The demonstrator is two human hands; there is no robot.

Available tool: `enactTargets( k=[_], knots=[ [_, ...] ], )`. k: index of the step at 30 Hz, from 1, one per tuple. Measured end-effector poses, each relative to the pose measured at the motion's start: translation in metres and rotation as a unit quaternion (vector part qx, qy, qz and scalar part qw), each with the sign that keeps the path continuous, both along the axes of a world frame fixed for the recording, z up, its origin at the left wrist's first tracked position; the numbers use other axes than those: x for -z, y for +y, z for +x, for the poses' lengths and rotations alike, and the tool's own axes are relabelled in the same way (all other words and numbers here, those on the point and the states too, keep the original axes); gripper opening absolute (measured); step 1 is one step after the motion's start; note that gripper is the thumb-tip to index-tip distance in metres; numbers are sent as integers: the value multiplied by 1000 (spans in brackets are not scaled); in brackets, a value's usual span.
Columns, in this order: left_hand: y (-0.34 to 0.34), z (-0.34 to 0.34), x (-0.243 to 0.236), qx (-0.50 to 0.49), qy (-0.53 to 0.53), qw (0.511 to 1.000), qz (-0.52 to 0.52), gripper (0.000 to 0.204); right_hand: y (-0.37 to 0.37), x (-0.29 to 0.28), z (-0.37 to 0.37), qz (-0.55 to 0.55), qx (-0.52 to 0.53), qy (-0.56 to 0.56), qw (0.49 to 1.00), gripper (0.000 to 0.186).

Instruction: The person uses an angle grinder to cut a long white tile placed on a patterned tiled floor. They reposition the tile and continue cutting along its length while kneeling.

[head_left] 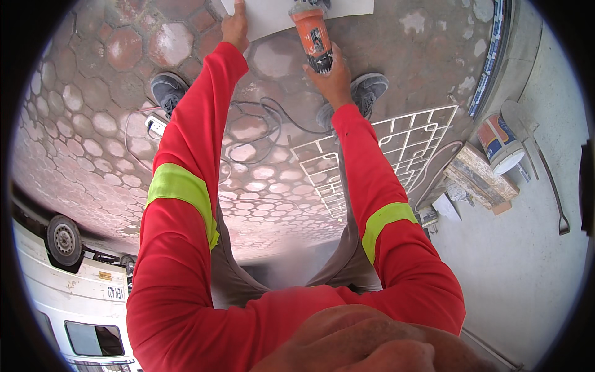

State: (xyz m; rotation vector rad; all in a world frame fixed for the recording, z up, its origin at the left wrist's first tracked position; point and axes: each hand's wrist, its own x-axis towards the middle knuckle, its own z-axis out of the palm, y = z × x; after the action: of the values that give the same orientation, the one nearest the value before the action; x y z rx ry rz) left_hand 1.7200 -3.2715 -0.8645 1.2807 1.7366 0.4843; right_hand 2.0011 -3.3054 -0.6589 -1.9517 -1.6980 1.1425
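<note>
A flat white panel (273,17) lies at the top edge of the view, partly cut off by it. My left hand (235,28) is at its left edge, with the thumb over the panel and the other fingers mostly hidden. My right hand (333,75) is wrapped round the rear of an orange and black angle grinder (312,36). The grinder's dusty head reaches over the panel, and its disc cannot be made out.
A dark cord (276,118) curls between my shoes on the hexagonal paving (170,44), near a white power strip (156,126). A white metal grille (396,146) lies by my right leg. Right of it are a paint bucket (509,155), wooden planks (474,173) and a shovel (545,164).
</note>
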Motion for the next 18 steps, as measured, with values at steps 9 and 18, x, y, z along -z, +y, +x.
enactTargets(
  k=[9,18],
  knots=[
    [20,19,-47,-258,-180,936,-158,109,-5,3,3,0,9,-2,1000,81],
    [42,36,-71,-419,-186,862,-218,117,-3,2,6,-11,8,-2,1000,82]
  ],
)
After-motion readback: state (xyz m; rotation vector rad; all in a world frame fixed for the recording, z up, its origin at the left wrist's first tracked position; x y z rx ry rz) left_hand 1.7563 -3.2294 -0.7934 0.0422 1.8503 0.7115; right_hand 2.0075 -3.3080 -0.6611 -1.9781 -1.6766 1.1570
